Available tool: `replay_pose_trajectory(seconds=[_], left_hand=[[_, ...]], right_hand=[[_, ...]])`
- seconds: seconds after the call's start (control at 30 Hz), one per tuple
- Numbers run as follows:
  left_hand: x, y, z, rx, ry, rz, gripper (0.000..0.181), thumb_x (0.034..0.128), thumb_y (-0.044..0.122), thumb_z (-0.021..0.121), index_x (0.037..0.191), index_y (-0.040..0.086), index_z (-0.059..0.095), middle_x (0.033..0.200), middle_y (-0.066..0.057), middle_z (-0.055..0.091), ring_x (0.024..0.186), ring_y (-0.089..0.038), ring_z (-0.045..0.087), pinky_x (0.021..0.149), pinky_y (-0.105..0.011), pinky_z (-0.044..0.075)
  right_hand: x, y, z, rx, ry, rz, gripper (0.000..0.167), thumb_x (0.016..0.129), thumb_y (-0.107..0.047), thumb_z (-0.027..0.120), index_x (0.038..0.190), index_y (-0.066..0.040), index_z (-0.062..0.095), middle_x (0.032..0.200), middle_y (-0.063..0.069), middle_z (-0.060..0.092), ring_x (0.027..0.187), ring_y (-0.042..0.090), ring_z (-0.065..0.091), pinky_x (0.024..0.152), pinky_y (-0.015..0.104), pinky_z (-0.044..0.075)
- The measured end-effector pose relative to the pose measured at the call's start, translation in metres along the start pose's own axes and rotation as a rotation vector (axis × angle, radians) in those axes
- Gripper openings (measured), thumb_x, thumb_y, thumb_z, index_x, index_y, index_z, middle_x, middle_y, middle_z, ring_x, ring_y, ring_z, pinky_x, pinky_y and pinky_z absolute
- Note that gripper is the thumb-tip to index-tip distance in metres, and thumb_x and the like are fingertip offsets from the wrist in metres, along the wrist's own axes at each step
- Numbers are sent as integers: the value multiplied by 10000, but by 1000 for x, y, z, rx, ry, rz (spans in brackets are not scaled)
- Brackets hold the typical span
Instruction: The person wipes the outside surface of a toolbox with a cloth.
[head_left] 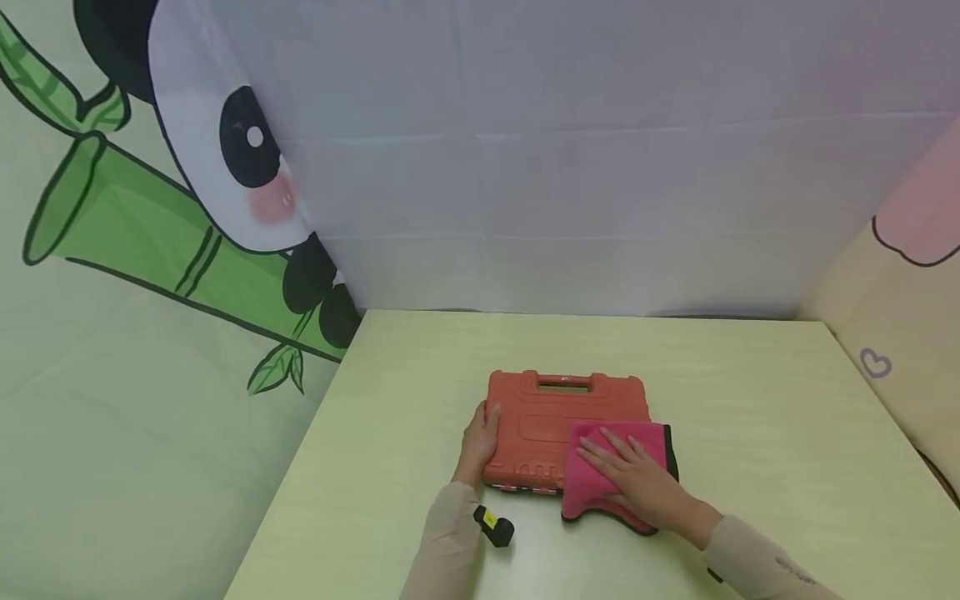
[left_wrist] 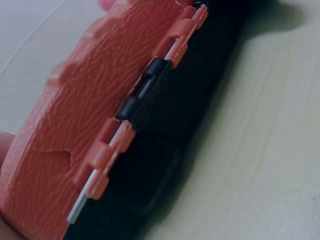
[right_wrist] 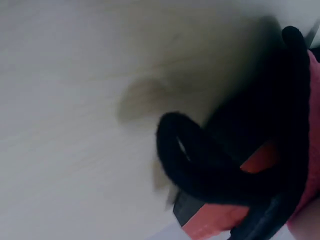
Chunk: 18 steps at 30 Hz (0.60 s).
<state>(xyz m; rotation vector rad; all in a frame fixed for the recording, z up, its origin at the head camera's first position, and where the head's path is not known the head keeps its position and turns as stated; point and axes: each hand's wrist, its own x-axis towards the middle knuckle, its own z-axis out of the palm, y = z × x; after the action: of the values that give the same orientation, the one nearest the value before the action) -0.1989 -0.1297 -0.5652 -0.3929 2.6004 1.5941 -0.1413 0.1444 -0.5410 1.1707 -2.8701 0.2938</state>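
Note:
An orange-red plastic carrying case (head_left: 536, 400) with a built-in handle at its far side lies on the table. My left hand (head_left: 478, 443) holds the case by its left side, thumb near the top edge. In the left wrist view, the hinged side of the case (left_wrist: 95, 85) shows a textured red upper shell above a black lower one. A pink cloth with black edging (head_left: 583, 492) covers the right front part of the lid and hangs over the front. With fingers spread and straight, my right hand (head_left: 648, 483) presses on the cloth.
The pale wood-grain table (head_left: 360, 500) extends around the case. A grey-white backdrop (head_left: 562, 192) hangs behind its far edge, and a printed panda-and-bamboo sheet (head_left: 150, 242) hangs at left. A small black device (head_left: 495, 527) sits at my left wrist.

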Motion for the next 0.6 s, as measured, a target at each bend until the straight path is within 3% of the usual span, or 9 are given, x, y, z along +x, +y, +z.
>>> replay_pose_trajectory(seconds=[0.37,0.6], left_hand=[[-4,3,4,30,6,33,544,987,383,344,1384,12,353,1351,-240,455,1232,-401,442,1000,-531,357],[-1,3,4,34,18,23,563,983,411,340,1394,27,346,1368,-228,443,1243,-397,433,1007,-524,354]], right_hand=[[23,-27,3,58,-75,79,721,856,-442,571,1466,-261,233,1518,-21,266,1409,341,155,1057,601,237],[35,-44,6,30,-62,101,714,851,-428,583,1457,-224,267,1508,4,289,1395,354,192,1046,604,255]])
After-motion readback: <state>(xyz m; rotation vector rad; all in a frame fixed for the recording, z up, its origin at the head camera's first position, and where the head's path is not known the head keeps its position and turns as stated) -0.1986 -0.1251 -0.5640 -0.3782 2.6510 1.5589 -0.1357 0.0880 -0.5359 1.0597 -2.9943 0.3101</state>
